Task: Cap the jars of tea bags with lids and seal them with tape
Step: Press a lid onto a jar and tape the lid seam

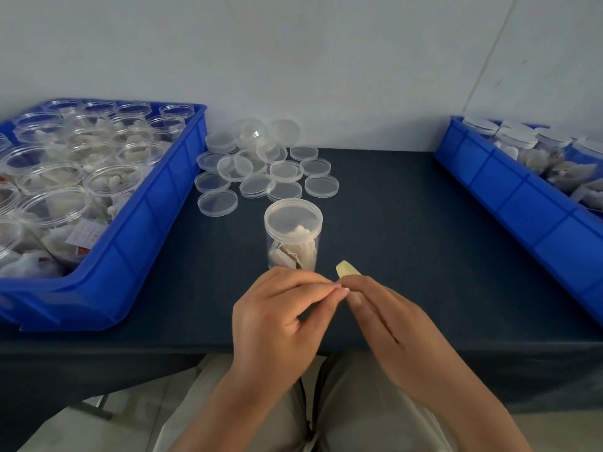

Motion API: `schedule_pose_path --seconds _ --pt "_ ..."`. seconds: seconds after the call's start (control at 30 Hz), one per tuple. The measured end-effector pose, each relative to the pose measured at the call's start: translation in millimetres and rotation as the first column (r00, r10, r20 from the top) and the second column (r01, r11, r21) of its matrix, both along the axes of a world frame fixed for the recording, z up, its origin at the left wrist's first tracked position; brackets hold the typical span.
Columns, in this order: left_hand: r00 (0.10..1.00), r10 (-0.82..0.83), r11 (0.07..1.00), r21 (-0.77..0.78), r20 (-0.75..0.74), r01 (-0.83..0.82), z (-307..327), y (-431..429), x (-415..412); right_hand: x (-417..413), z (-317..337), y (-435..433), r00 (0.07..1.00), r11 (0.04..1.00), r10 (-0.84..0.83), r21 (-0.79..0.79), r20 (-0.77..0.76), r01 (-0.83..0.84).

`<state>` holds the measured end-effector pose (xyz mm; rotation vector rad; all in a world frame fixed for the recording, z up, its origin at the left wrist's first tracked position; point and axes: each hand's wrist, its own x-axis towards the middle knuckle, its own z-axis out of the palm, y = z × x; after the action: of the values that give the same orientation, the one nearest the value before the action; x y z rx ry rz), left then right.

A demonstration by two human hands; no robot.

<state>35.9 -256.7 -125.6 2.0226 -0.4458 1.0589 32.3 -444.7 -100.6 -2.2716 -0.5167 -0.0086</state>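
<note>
Pinched the yellowish tape strip [347, 270] with both hands: fingertips of the left hand [280, 318] closed on its near end, right hand [385, 314] curled round the rest. Located the jar [293, 249], lid [293, 216] already on, upright just behind the hands, near the middle of the front edge of the table [408, 223]. Judged necessary for a sound seal: keeping adhesive off fingertips, holding the strip taut, bridging lid rim and jar wall squarely.

Bare forearms [225, 409]; the trousers [359, 412] look pale beige, perhaps thin cloth.
</note>
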Motion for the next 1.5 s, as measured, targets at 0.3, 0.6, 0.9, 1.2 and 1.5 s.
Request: schedule_pose_path --seconds 0.3,0.6,0.9,1.2,1.5 --pt "0.933 0.09 0.929 -0.308 -0.348 -0.205 -14 19 43 1 -1 -9 0.987 0.988 -0.139 0.085 0.079 0.132" --pt "0.792 -0.249 0.949 -0.304 -0.557 0.085 -4 31 77 1 1 -15 0.987 0.988 -0.154 0.006 0.049 0.154" --pt "0.772 -0.282 0.959 -0.151 -0.57 0.24 9 19 39 1 6 -8 0.988 0.988 -0.15 -0.026 -0.026 0.149" --pt "0.835 -0.199 0.977 -0.036 -0.513 0.211 8 8 36 1 6 -11 0.984 0.983 -0.18 -0.05 -0.007 0.179" --pt "0.858 -0.14 0.99 -0.062 -0.494 0.126 2 7 34 2 10 -13 0.99 0.983 -0.141 -0.116 0.011 0.141"
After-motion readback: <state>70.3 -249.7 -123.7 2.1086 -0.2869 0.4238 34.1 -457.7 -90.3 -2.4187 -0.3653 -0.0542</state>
